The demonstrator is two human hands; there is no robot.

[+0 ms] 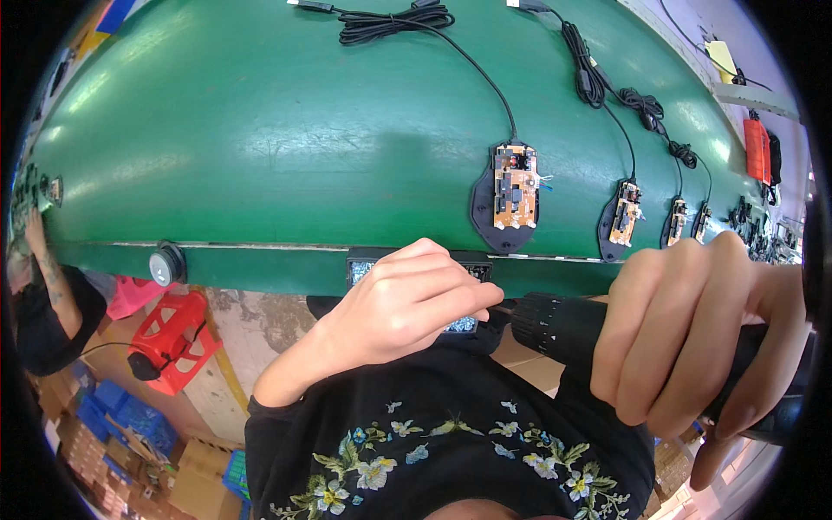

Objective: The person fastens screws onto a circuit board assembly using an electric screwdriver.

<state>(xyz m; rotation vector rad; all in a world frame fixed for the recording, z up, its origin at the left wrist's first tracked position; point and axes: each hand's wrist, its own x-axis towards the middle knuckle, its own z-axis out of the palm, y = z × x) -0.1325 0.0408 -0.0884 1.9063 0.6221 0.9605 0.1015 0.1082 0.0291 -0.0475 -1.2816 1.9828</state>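
Observation:
My right hand (685, 334) is wrapped round a black power screwdriver (556, 325), which lies level with its bit end toward my left. My left hand (420, 299) is closed, thumb and forefinger pinched together right at the bit. Whatever sits in that pinch is too small or hidden to make out. Under my left hand is a black parts tray (360, 255) of small bluish, shiny pieces, partly covered by the hand. Just beyond, on the green work surface (286, 156), lies an opened computer mouse base (487, 227) with an orange-brown circuit board (517, 195) and a cable.
More opened mouse bases (613, 247) with boards and cables line the right side. Coiled black cables (394, 24) lie at the far side. A round black knob-like object (167, 263) is at the near edge. Left, another person's arm (54, 277) and a red stool (178, 338) show.

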